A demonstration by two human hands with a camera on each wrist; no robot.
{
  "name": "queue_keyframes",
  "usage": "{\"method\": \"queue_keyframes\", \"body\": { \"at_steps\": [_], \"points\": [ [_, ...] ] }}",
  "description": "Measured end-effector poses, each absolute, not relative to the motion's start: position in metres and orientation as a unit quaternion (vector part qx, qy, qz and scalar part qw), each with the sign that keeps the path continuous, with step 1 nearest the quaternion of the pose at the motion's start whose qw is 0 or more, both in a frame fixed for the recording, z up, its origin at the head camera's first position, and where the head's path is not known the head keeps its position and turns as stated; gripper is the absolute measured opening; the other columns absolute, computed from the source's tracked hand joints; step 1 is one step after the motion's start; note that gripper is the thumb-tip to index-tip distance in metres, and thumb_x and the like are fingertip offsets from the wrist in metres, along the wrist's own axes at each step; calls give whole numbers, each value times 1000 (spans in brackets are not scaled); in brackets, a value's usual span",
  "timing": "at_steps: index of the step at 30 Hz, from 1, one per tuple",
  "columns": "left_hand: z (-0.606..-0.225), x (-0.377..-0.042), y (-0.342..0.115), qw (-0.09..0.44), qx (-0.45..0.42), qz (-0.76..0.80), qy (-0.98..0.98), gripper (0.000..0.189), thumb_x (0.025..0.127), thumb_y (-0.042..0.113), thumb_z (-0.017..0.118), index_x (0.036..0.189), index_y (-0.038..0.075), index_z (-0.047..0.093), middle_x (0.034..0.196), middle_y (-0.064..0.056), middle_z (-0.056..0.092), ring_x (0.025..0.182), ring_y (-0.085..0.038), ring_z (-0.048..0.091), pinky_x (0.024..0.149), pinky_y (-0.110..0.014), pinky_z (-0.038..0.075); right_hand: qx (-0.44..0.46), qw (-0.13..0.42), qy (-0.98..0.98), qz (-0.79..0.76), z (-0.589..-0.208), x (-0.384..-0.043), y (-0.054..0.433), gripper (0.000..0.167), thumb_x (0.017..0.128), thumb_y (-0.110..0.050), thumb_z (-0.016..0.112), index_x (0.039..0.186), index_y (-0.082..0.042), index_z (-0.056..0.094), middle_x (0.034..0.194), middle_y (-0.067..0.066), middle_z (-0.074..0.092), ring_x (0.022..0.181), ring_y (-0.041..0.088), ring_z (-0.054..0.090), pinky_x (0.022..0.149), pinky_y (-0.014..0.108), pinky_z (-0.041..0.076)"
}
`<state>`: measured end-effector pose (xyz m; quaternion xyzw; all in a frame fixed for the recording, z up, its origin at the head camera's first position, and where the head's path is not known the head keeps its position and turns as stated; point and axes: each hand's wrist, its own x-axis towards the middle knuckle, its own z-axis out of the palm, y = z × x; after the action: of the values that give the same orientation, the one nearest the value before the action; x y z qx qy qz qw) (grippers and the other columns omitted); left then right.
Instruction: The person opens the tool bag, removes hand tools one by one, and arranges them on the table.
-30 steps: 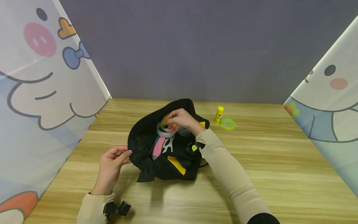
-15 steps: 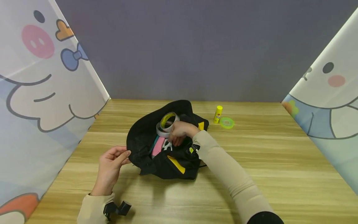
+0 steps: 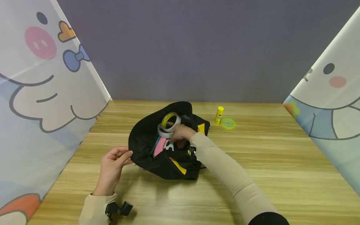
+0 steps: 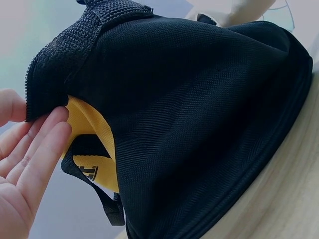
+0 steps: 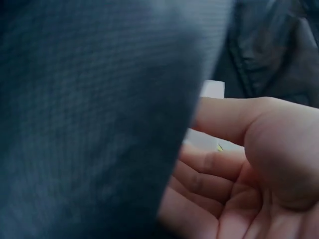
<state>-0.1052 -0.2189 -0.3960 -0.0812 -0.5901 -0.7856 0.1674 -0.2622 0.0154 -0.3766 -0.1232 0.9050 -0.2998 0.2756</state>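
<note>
A black bag (image 3: 146, 137) with yellow patches lies with its mouth spread. My left hand (image 3: 112, 167) pinches its left edge between thumb and fingers; in the left wrist view the thumb and fingers hold the zippered rim. My right hand (image 3: 182, 135) reaches inside, beside two rolls of tape. The upper tape roll (image 3: 177, 120) has a yellow core and leans on the lower roll (image 3: 164, 135). A pink thing (image 3: 159, 147) and a white thing with a forked end (image 3: 169, 145) lie below them. In the right wrist view, bag fabric hides my right fingertips.
A yellow glue stick (image 3: 219, 115) stands on the wooden table (image 3: 267, 150), right of the bag. Beside it lies a flat green disc (image 3: 228, 123). A grey wall (image 3: 197, 50) rises behind, with printed cartoon panels at both sides.
My right hand has come away from the upper tape roll, which now rests on the lower one, and has moved lower into the bag. My left hand keeps its pinch on the edge.
</note>
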Motion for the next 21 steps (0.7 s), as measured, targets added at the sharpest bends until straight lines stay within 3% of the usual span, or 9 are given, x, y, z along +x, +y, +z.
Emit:
{"method": "queue_keyframes", "body": {
  "at_steps": [3,8,11,16,21],
  "points": [
    [-396,-106,-219,168,-79,-786,-589,38,86,-25,54,86,7,74,76,-3,71,63,-10,65,53,-23,58,-113,252,919,-282,-381,-262,11,27,90,-21,76,81,3,69,66,16,68,54,25,67,52,34,58],
    [-396,-106,-218,167,-72,-787,-590,37,86,-25,55,86,8,74,76,-3,71,63,-9,65,53,-22,57,-145,203,945,-213,-386,-262,5,37,86,-29,80,99,3,69,85,12,68,68,21,66,65,28,56],
    [-396,-105,-218,167,-71,-786,-591,37,86,-24,55,86,7,74,76,-3,71,63,-9,65,53,-22,57,-155,203,946,-200,-388,-261,4,37,86,-28,80,102,3,69,90,12,68,73,21,66,69,27,55],
    [-395,-105,-218,168,-71,-786,-591,36,86,-24,56,86,7,74,76,-3,71,63,-10,65,53,-22,57,-136,231,938,-220,-388,-263,3,25,88,-22,76,83,0,66,75,10,64,63,21,65,61,27,55],
    [-395,-105,-217,167,-70,-787,-590,36,86,-24,56,86,6,74,75,-4,70,62,-10,65,53,-22,57,-95,264,922,-265,-388,-263,4,31,87,-18,73,63,-4,59,55,7,59,47,19,61,50,29,57]
  ]
}}
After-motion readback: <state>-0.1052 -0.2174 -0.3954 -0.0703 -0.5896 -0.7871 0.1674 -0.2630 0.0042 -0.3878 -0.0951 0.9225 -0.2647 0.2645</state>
